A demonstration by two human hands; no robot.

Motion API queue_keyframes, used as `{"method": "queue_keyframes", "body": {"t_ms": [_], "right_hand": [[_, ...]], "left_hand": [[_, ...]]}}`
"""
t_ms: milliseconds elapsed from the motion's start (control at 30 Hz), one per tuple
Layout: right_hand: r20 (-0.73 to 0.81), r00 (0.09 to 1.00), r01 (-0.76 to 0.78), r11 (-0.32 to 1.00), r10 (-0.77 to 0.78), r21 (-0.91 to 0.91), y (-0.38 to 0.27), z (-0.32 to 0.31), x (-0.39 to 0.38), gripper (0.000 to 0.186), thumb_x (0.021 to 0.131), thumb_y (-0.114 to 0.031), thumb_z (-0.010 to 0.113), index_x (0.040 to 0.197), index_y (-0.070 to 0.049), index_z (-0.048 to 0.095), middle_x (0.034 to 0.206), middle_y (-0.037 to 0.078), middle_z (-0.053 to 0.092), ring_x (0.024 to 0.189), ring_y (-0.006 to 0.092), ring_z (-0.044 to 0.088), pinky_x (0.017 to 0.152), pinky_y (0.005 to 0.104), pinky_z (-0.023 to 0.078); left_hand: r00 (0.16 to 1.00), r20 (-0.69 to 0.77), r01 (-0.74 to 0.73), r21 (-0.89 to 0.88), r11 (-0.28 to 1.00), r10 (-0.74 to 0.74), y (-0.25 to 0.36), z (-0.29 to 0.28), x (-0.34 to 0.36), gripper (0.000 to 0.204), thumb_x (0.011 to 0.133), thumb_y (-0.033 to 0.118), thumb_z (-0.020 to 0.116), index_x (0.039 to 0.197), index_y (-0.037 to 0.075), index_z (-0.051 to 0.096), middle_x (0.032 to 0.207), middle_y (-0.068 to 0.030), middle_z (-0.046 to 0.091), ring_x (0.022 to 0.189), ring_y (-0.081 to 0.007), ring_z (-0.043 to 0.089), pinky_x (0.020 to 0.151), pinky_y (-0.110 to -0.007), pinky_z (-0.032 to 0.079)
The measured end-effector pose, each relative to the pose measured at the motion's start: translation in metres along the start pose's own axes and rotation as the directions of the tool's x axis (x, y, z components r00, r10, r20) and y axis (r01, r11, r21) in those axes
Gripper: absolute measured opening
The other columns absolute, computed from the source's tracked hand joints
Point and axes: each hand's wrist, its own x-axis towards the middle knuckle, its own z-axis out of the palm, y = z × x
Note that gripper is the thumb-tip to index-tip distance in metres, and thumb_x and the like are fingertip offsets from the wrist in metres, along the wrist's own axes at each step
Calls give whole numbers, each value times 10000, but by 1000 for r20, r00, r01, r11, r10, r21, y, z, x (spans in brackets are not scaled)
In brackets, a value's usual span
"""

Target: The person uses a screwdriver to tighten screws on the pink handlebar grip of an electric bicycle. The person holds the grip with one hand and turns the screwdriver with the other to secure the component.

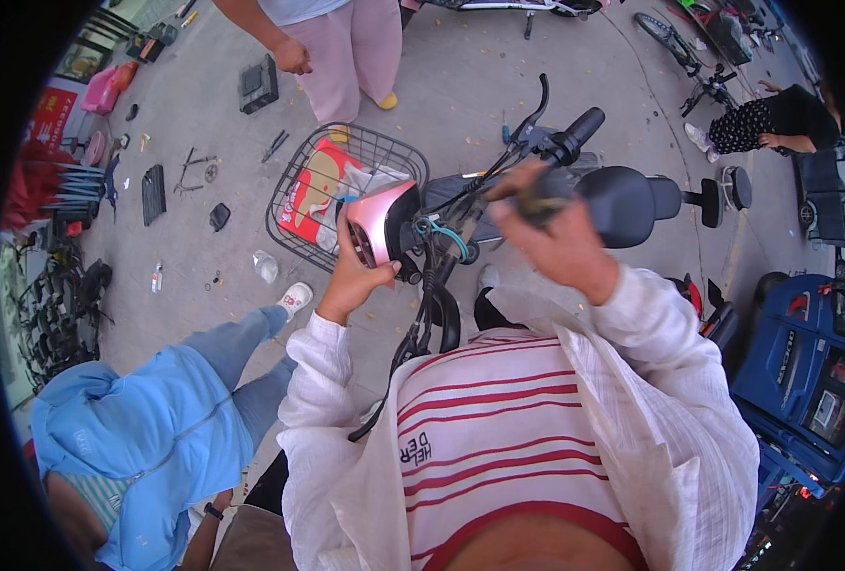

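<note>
My left hand (354, 283) grips a glossy pink front cover (377, 221) with black trim, thumb on its near edge and fingers round its left side. This cover is at the front of an electric scooter, just behind its black wire basket (284, 238). A light-blue cable loop (456, 236) and black wires lie beside it at the handlebar stem. My right hand (565, 243) is raised over the scooter between stem and seat, smeared by motion. Its fingers curl about a blurred dark, greenish thing too unclear to name. The black handlebar grip (579, 133) points to the far right.
In the basket sits a red and tan package (319, 190). Beyond my right hand is the black seat (622, 206). A person in blue (156, 419) is at my left, another in pink trousers (346, 48) ahead. A toolbox (258, 84) and pliers (275, 145) lie on the ground.
</note>
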Motion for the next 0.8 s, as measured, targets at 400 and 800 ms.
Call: {"method": "queue_keyframes", "body": {"t_ms": [400, 800], "right_hand": [[577, 776, -627, 407, 255, 664, -4, -87, -67, 487, 1010, -136, 536, 1467, -16, 415, 1180, 173, 588, 928, 244, 689, 806, 372, 596], [648, 734, -593, 659, 204, 463, 20, -77, -79, 619, 830, -113, 637, 1400, 52, 460, 1334, 159, 550, 1113, 228, 584, 932, 329, 480]], "left_hand": [[975, -49, -209, 152, 966, 218, -18, 10, 17, 1248, 646, 80, 841, 1557, 18, -10, 1505, -195, 298, 1394, -292, 338, 1134, -376, 320], [986, -29, -157, 216, 964, 167, -7, 23, 18, 1145, 685, -42, 711, 1585, 101, 17, 1507, -200, 288, 1302, -290, 422, 1059, -349, 389]]}}
